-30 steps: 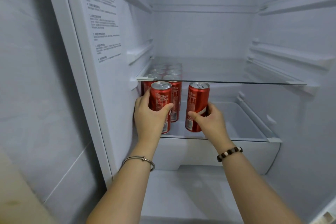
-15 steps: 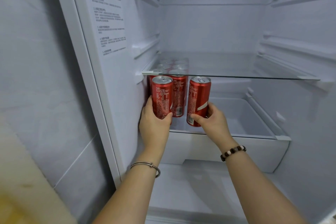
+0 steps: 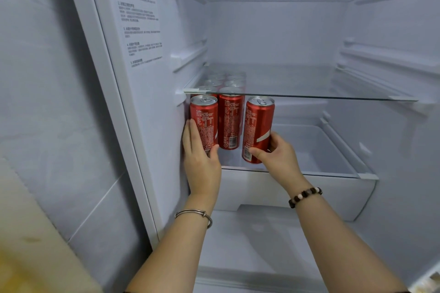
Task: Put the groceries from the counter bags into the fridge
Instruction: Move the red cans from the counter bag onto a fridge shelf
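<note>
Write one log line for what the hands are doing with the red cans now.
left hand: holds upright cola can | right hand: holds tilted cola can | spot: fridge shelf, beside stored cola cans

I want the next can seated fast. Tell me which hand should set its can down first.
Left, probably. The left hand holds its upright cola can close beside the standing can. The right hand holds a tilted cola can, which needs straightening first.

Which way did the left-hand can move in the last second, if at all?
Yes. Left and inward: the can in the left hand overlapped the standing can before; now it sits beside it, near the fridge wall.
</note>
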